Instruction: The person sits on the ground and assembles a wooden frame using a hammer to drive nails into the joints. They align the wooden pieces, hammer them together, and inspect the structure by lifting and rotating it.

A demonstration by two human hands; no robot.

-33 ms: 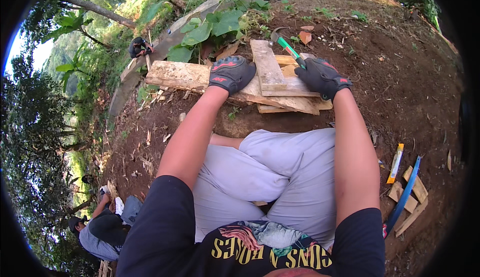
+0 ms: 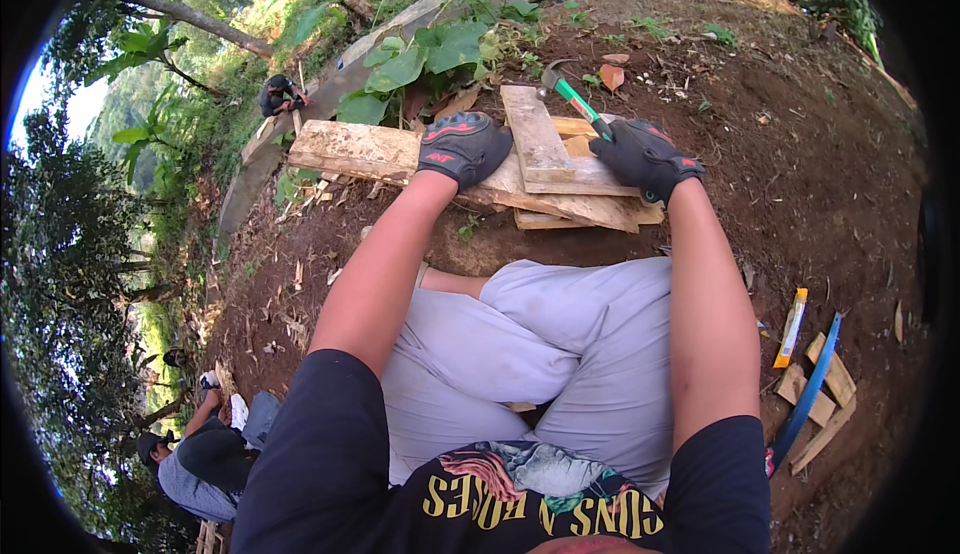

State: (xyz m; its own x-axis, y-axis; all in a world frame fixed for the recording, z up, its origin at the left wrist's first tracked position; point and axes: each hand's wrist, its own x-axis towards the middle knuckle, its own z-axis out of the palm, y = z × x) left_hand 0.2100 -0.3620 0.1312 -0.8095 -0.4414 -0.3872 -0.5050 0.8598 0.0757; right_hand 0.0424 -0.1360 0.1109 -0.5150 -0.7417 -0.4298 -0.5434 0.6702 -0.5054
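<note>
Over on the plank (image 2: 350, 146), left hand (image 2: 466, 151) rests, probably steadying it, can't tell its grip; right hand (image 2: 646, 158) clutches the hammer (image 2: 575, 101).

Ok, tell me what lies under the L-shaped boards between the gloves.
Under the L-shaped boards, a long rough board shows, with another wood piece poking out beneath it. Whatever sits directly beneath the L is covered.

Work gloves, pair: left glove (image 2: 465, 150), right glove (image 2: 643, 159); black, red markings. T-shirt (image 2: 318, 444): black, short sleeves, yellow lettering, multicoloured chest print. Trousers (image 2: 490, 344): pale grey, loose, smudged.
</note>
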